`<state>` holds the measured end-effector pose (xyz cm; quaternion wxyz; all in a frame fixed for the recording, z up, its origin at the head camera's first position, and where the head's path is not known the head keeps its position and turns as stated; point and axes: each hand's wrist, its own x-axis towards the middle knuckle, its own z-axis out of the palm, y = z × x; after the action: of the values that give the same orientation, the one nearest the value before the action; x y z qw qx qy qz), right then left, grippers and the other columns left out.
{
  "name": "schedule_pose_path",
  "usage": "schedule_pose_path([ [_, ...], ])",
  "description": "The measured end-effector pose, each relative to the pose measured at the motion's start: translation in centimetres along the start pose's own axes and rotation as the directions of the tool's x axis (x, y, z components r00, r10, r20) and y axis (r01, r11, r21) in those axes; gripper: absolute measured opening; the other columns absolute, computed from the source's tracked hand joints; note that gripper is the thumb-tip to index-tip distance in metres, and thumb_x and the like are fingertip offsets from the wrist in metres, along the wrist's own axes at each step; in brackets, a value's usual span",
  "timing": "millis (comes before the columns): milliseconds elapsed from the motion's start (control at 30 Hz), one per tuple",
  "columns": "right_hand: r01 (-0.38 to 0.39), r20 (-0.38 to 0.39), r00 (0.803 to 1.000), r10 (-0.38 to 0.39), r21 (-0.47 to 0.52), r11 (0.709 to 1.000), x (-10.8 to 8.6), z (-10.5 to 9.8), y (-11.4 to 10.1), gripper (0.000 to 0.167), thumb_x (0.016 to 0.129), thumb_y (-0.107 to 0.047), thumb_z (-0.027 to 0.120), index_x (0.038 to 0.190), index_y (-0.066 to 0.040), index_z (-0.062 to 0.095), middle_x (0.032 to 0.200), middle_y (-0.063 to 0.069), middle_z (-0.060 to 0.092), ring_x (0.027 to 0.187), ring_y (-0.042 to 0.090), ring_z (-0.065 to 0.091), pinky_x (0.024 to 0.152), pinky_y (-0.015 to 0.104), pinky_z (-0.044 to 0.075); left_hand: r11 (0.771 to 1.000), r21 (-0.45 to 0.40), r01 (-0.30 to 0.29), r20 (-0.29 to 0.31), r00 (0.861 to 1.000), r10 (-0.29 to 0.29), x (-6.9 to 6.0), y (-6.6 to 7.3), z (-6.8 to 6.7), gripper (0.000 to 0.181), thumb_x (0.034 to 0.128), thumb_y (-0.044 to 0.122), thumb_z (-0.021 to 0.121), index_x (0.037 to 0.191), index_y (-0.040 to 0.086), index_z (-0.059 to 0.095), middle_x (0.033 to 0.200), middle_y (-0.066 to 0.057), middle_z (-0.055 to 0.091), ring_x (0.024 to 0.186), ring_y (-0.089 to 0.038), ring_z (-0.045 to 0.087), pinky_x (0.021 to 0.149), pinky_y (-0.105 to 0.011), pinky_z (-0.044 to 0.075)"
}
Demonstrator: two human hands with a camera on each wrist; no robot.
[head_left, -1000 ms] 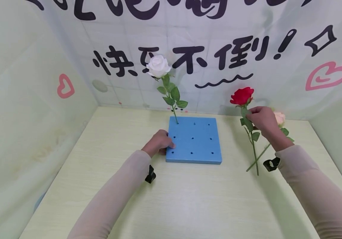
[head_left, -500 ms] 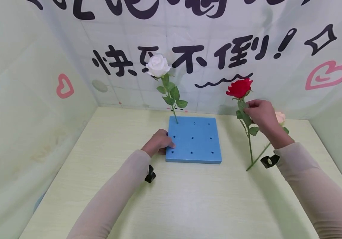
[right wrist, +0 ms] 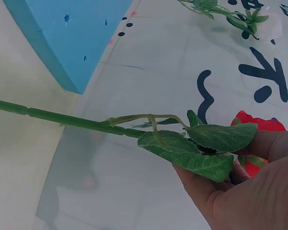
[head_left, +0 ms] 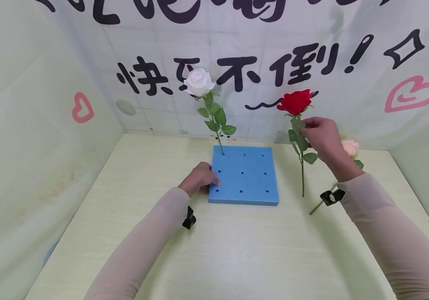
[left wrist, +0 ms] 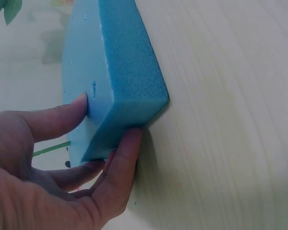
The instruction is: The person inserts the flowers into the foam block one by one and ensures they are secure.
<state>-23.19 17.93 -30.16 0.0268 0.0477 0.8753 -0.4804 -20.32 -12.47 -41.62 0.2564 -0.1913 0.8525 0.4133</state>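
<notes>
At a pale table (head_left: pixel 244 254), right hand (head_left: pixel 323 135) pinching a red rose (head_left: pixel 295 102), left hand (head_left: pixel 200 176) gripping a blue board (head_left: pixel 253 181)

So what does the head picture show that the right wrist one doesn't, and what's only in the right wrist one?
Only the head picture: the left hand gripping the edge of the blue block, and the pale pink rose, partly hidden behind the right arm.

Only the right wrist picture: a little ring mark on the stem of the red rose, too small to see from the head.

Both: the right hand holding the red rose, the blue block, the white rose (blurry in the wrist picture), the table and some black writing.
</notes>
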Motion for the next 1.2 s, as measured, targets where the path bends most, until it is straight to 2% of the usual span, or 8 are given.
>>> schedule_pose_path([
  [200,0.013,0.000,1.000,-0.013,0.029,1.000,0.0,0.5,-0.8,0.038,0.096,-0.013,0.054,0.130,0.004,0.055,0.112,0.011,0.054,0.077,0.007,0.057,0.061,0.019,0.054,1.000,-0.018,-0.020,0.004,1.000,0.020,-0.2,-0.2,-0.2,0.067,0.0877,0.008,0.070,0.145,0.000,0.038,0.136,-0.017,0.052,0.104,-0.029,0.065,0.073,-0.040,0.060],
  [333,0.010,0.000,1.000,-0.010,0.041,0.999,0.0,0.6,-1.2,0.039,0.097,-0.013,0.053,0.132,0.003,0.055,0.113,0.012,0.054,0.080,0.009,0.059,0.062,0.019,0.054,0.999,-0.025,-0.025,0.012,1.000,0.025,-0.2,-0.1,-0.1,0.069,0.0872,0.007,0.071,0.146,0.000,0.036,0.138,-0.017,0.050,0.105,-0.029,0.064,0.073,-0.040,0.060],
  [667,0.058,-0.024,0.998,-0.055,0.103,0.993,0.3,1.3,-2.3,0.034,0.096,-0.012,0.056,0.127,0.002,0.058,0.104,0.006,0.056,0.077,0.008,0.058,0.062,0.018,0.054,1.000,0.004,-0.003,0.002,1.000,0.003,0.0,0.0,-0.1,0.064,0.0882,0.009,0.070,0.144,0.001,0.040,0.133,-0.016,0.054,0.100,-0.029,0.065,0.071,-0.040,0.060],
  [967,0.097,-0.036,0.995,-0.094,0.112,0.989,0.4,1.3,-3.5,0.034,0.096,-0.015,0.058,0.126,0.001,0.060,0.107,0.006,0.058,0.082,0.010,0.058,0.063,0.017,0.052,1.000,0.010,0.001,0.002,1.000,-0.001,-0.1,0.2,-0.1,0.063,0.0886,0.009,0.069,0.144,0.001,0.040,0.131,-0.016,0.055,0.097,-0.028,0.066,0.069,-0.038,0.060],
  [1200,0.092,-0.042,0.995,-0.086,0.168,0.982,0.4,1.7,-4.7,0.033,0.096,-0.013,0.058,0.126,0.001,0.060,0.108,0.005,0.058,0.087,0.013,0.058,0.063,0.018,0.052,1.000,0.006,-0.007,0.001,1.000,0.007,-0.2,0.0,-0.1,0.062,0.0881,0.009,0.070,0.142,0.001,0.041,0.127,-0.017,0.057,0.095,-0.028,0.067,0.067,-0.038,0.060],
])
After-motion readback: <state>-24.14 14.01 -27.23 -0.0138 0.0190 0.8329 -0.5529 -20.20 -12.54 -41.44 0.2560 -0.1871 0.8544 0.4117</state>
